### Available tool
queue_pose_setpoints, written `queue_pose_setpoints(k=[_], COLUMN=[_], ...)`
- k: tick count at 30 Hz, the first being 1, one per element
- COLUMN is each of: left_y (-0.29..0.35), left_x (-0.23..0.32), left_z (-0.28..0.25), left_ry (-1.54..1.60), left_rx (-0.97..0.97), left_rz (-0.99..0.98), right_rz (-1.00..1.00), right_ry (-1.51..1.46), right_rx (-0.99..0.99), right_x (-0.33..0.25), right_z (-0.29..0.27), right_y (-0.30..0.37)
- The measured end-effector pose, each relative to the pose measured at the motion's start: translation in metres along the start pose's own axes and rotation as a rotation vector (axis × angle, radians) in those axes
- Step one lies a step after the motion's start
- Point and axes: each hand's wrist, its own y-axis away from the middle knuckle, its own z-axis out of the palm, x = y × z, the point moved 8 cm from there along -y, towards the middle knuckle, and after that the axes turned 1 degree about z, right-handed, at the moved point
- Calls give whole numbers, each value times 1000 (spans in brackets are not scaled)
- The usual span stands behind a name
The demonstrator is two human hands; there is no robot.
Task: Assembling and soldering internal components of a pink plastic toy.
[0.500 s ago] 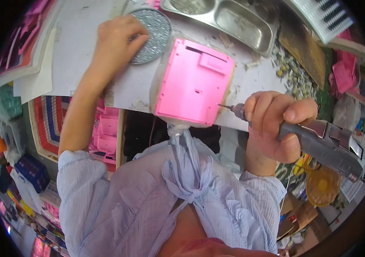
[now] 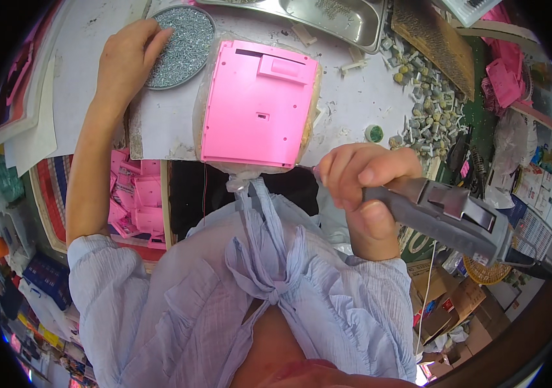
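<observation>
- corded screwdriver [image 2: 447, 216] has shifted from the right edge of the pink panel [image 2: 247, 94] to its near right corner; contact unclear.
- panel lies on a plastic-wrapped pad [image 2: 315, 110], long axis near-far, slotted end far.
- grey parts [image 2: 428, 110] heap to the right; metal tray [image 2: 361, 32] lies beyond.
- right hand [image 2: 370, 184] wraps the screwdriver, which points left, slightly far.
- left hand [image 2: 126, 61] bends over the screw dish [image 2: 171, 87], far left; whether it pinches anything, i cannot tell.
</observation>
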Motion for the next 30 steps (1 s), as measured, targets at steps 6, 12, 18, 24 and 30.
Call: queue_pose_setpoints(k=[6, 12, 18, 24, 30], left_y=[-1, 2, 33, 48, 54], left_x=[-19, -1, 124, 151, 155], left_z=[1, -12, -12, -2, 15], left_ry=[-60, 224, 472, 565, 516], left_rx=[-58, -15, -105, -85, -175], left_rz=[-41, -147, 197, 402, 402], right_rz=[-2, 15, 33, 17, -29], right_ry=[30, 68, 118, 161, 395], right_rx=[-28, -15, 8, -22, -144], right_x=[4, 6, 7, 10, 16], right_z=[1, 2, 2, 4, 20], right_y=[1, 3, 5, 5, 1])
